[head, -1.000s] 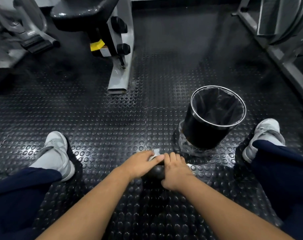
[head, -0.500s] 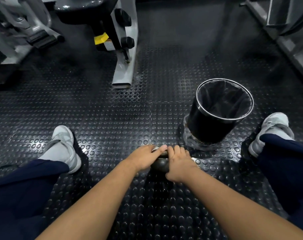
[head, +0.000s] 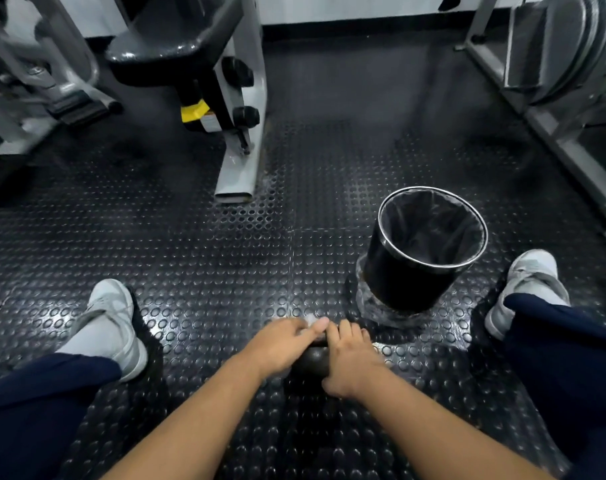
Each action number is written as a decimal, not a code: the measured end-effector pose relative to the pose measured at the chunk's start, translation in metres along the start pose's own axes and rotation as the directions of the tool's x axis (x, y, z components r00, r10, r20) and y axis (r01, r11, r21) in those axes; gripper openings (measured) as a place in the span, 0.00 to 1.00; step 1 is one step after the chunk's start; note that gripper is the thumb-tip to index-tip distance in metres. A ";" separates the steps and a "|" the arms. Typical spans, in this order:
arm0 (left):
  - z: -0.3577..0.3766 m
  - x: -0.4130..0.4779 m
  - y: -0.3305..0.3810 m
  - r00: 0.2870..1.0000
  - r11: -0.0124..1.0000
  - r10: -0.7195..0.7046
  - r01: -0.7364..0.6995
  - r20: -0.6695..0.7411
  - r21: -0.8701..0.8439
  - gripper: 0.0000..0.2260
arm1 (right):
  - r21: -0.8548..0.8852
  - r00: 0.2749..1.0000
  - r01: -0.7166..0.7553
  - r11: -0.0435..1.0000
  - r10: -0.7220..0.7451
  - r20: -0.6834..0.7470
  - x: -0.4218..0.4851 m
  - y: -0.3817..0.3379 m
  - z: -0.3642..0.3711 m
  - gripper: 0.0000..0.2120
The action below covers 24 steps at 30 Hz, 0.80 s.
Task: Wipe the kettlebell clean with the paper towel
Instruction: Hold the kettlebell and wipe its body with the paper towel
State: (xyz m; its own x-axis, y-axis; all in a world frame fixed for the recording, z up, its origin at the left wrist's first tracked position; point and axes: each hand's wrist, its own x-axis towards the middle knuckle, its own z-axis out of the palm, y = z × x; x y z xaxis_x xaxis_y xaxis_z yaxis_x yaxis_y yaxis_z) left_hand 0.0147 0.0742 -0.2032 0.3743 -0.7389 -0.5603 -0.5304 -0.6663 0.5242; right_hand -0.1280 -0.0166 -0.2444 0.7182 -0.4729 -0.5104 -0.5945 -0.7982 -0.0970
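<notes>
Your left hand [head: 283, 344] presses a white paper towel [head: 310, 320] onto the dark kettlebell [head: 312, 362], while your right hand [head: 351, 358] clasps its other side. The kettlebell sits on the studded floor [head: 208, 271] between your feet, near a black bin [head: 409, 271].

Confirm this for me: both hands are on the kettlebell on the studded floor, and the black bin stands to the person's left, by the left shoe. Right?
Not quite. The head view shows the black bin on the person's right, by the right shoe. Both the left hand and right hand are on the kettlebell.
</notes>
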 end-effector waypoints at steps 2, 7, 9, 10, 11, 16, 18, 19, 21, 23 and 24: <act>-0.001 -0.004 0.006 1.000 0.999 0.024 -0.024 0.010 -0.047 0.35 | -0.020 1.000 0.004 1.000 -0.004 0.004 -0.002 0.002 0.001 0.51; 0.000 -0.003 -0.004 1.000 0.999 -0.016 0.016 0.012 0.030 0.41 | 0.006 1.000 0.008 1.000 -0.008 -0.002 0.001 -0.001 0.002 0.50; 0.001 -0.003 -0.002 0.999 0.998 -0.035 0.034 0.024 0.062 0.40 | 0.018 1.000 0.008 1.000 -0.008 0.005 0.002 -0.002 0.001 0.49; 0.000 -0.004 0.001 0.999 0.998 -0.023 0.020 0.038 0.060 0.40 | 0.014 1.000 0.008 1.000 -0.008 0.008 0.002 -0.001 0.001 0.49; 0.000 -0.005 0.006 0.999 0.999 0.002 -0.004 0.050 0.047 0.39 | 0.009 1.000 0.007 1.000 -0.007 0.014 0.002 0.000 0.001 0.49; -0.004 -0.010 0.012 0.996 0.998 0.035 -0.031 0.085 -0.050 0.33 | 0.009 1.000 0.004 1.000 -0.004 0.030 0.000 -0.002 0.001 0.52; -0.005 -0.007 0.007 0.996 0.999 -0.019 0.016 0.084 0.036 0.38 | 0.026 1.000 0.007 1.000 -0.008 0.031 0.001 -0.003 -0.001 0.49; -0.005 -0.006 0.006 0.996 0.997 -0.043 0.037 0.084 0.064 0.42 | 0.040 0.999 0.003 0.999 -0.004 0.035 0.001 -0.002 -0.001 0.48; -0.006 -0.006 0.011 0.995 0.998 -0.051 0.047 0.082 0.048 0.43 | 0.039 0.999 -0.004 0.999 0.002 0.042 0.002 -0.001 -0.001 0.49; -0.006 -0.010 0.020 0.997 1.000 -0.001 0.000 0.083 0.007 0.38 | 0.022 0.998 -0.014 1.000 0.013 0.055 0.001 0.000 -0.001 0.52; -0.005 -0.012 0.023 0.996 1.000 0.026 -0.026 0.081 -0.006 0.37 | 0.019 0.998 -0.018 1.000 0.017 0.063 0.000 0.000 -0.001 0.53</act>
State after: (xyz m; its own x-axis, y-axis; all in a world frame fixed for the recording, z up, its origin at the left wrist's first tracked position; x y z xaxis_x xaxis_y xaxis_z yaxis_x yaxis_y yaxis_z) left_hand 0.0019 0.0673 -0.1809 0.2975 -0.7453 -0.5967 -0.5355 -0.6477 0.5420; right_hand -0.1274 -0.0169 -0.2435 0.6838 -0.4617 -0.5651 -0.6143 -0.7822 -0.1043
